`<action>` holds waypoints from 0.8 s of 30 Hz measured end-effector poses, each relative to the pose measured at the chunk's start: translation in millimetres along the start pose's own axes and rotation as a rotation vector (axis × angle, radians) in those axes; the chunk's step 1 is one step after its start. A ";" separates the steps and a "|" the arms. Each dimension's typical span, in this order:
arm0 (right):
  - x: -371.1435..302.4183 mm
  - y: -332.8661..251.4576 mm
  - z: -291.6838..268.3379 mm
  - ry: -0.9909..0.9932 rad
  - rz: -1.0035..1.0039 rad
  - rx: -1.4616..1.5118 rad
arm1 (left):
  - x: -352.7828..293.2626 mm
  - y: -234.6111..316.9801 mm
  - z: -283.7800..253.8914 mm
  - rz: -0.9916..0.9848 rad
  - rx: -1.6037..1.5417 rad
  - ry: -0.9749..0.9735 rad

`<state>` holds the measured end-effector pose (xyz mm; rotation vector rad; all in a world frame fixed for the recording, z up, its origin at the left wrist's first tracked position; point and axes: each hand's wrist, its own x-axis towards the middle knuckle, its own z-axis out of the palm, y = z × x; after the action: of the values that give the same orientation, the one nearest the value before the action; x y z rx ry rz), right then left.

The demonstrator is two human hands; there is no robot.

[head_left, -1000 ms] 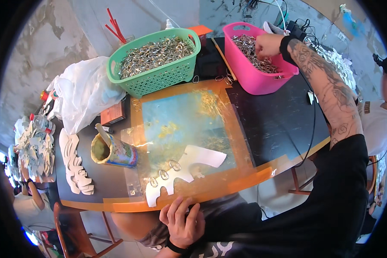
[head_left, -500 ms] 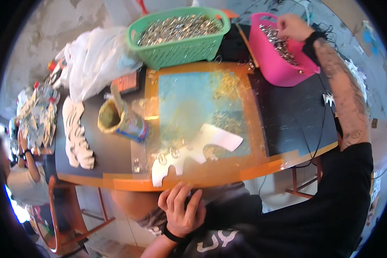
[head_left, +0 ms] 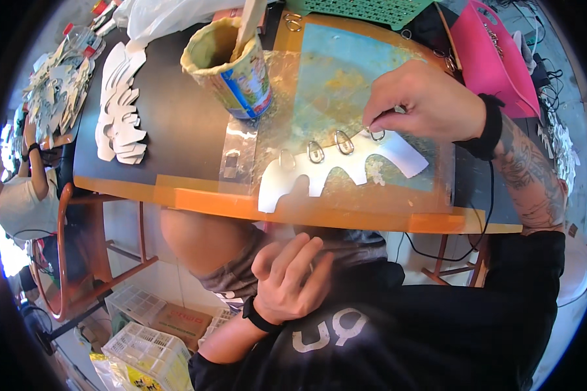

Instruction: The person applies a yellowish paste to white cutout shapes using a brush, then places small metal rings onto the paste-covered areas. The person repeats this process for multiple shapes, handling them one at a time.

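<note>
A white scalloped cut-out piece (head_left: 332, 171) lies on the worktop near its front edge. Along its upper edge sit metal oval rings, among them one (head_left: 315, 152) near the middle and another (head_left: 344, 142) to its right. My right hand (head_left: 424, 101) is over the piece's right part, thumb and forefinger pinched on a metal ring (head_left: 377, 135) that touches or nearly touches the white edge. Below the table edge, above my lap, my left hand (head_left: 293, 277) holds nothing; its fingers are stretched and slightly blurred.
A glue-crusted can (head_left: 231, 72) with a stick stands left of the blue stained mat (head_left: 332, 72). White cut-outs (head_left: 120, 111) are stacked farther left. Green (head_left: 365, 10) and pink (head_left: 492, 62) baskets stand at the back. Another person (head_left: 29, 189) sits at far left.
My right hand has come from the pink basket of metal parts to the white piece, bringing a ring. The view has shifted toward the near side. My left hand stays near my lap.
</note>
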<state>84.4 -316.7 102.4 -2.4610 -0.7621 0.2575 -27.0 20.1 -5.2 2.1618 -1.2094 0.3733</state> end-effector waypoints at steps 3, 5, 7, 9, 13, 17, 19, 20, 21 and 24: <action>7.7 8.2 8.5 -0.028 -0.001 -0.096 | -5.5 -6.0 0.6 -0.040 0.012 -0.023; 8.6 12.8 11.4 0.009 -0.035 -0.186 | -4.5 -4.7 -0.1 -0.040 0.022 -0.024; 1.0 17.7 11.4 0.083 -0.104 -0.291 | -2.3 -4.3 -0.3 -0.033 0.013 -0.013; -16.5 13.4 8.5 0.135 -0.065 -0.361 | 1.1 -5.6 0.8 -0.022 -0.012 0.007; -46.5 -4.0 20.1 0.151 -0.030 -0.465 | 2.1 -10.3 4.0 -0.032 -0.013 -0.006; -60.9 -11.0 33.0 0.050 0.003 -0.558 | 6.0 -13.6 4.6 0.000 -0.001 -0.012; -63.2 -13.4 33.5 0.022 0.010 -0.584 | 8.8 -13.7 3.5 0.021 -0.008 -0.010; -62.2 -15.0 33.1 0.021 0.003 -0.596 | 10.2 -13.8 3.0 0.029 -0.011 -0.011; -61.1 -15.8 32.8 0.019 -0.003 -0.610 | 11.6 -14.4 3.7 0.037 -0.016 -0.011; -59.2 -19.4 34.0 0.026 -0.048 -0.672 | 12.8 -14.2 2.3 0.018 -0.019 -0.008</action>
<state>15.6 -321.9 86.0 -3.0513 -1.0201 -0.0683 -8.2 15.5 -5.8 2.1400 -1.2331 0.3596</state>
